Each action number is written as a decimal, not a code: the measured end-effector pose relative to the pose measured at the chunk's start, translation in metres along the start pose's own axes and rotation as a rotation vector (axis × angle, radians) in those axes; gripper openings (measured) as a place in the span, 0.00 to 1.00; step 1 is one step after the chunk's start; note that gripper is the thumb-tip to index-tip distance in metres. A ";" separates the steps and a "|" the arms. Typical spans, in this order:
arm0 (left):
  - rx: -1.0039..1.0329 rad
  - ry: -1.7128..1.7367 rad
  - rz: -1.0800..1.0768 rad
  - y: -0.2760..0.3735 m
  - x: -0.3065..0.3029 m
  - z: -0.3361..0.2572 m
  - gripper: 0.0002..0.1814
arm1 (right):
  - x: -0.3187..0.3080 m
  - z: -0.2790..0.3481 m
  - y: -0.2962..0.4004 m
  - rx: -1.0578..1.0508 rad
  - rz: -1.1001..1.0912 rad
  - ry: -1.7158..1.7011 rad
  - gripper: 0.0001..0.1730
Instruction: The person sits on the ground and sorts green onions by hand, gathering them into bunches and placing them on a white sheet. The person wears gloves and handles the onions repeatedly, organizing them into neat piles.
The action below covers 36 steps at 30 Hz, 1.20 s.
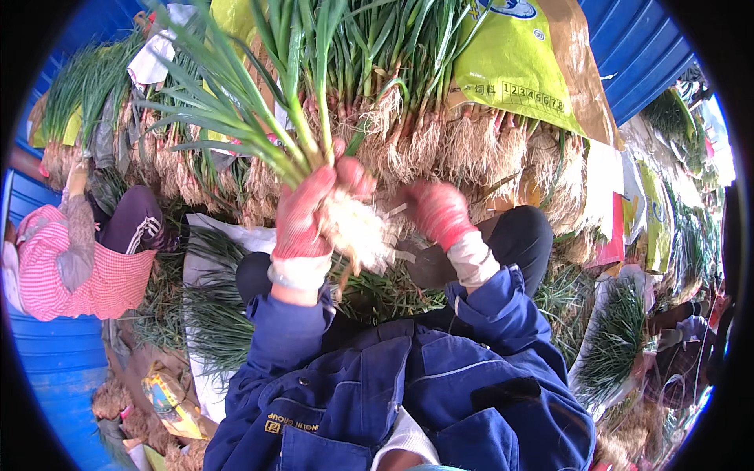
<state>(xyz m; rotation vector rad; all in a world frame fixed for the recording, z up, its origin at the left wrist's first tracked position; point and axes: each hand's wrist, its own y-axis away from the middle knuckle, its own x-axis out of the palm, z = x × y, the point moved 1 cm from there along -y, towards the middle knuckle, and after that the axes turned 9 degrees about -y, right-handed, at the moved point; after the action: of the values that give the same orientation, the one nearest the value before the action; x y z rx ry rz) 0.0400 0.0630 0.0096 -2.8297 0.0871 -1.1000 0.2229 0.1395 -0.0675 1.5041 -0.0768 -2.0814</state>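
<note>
My left hand [312, 215], in a red knit glove with a pale cuff, is closed around a bunch of green onions [306, 132]. Their green leaves fan upward, and the pale, hairy roots [359, 232] hang out on its right side. To the right of those roots, my right hand [439, 212] wears a similar red glove. Its fingers are blurred and curled, so whether they hold anything cannot be told. Just beyond both hands stands a dense row of green onions [412, 118], roots towards me, partly under a yellow-green printed sack [512, 65].
A co-worker in a red checked garment [88, 265] sits at the left, one hand at another onion pile. Cut leaves lie on a white sheet [200, 271] left of my knee. Blue corrugated panels [636, 53] flank the piles. Another person [683, 353] is at the far right.
</note>
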 end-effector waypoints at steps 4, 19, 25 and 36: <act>-0.107 0.058 -0.021 -0.030 -0.028 0.053 0.17 | -0.055 0.020 -0.022 -0.037 -0.834 -0.197 0.26; -0.339 -0.268 -0.097 -0.044 -0.015 0.053 0.13 | -0.002 0.015 0.005 -0.481 -0.801 -0.845 0.07; -0.294 -0.117 -0.196 -0.029 -0.030 0.064 0.10 | -0.009 -0.012 0.009 -0.107 -0.721 -1.645 0.10; -0.273 -0.387 -0.208 0.037 -0.055 0.068 0.24 | 0.001 0.014 0.008 -0.311 -0.614 -0.609 0.15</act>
<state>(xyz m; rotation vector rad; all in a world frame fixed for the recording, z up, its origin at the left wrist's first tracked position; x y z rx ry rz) 0.0452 0.0363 -0.0812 -3.3028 -0.0979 -0.5840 0.2138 0.1286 -0.0608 0.7134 0.5153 -2.8094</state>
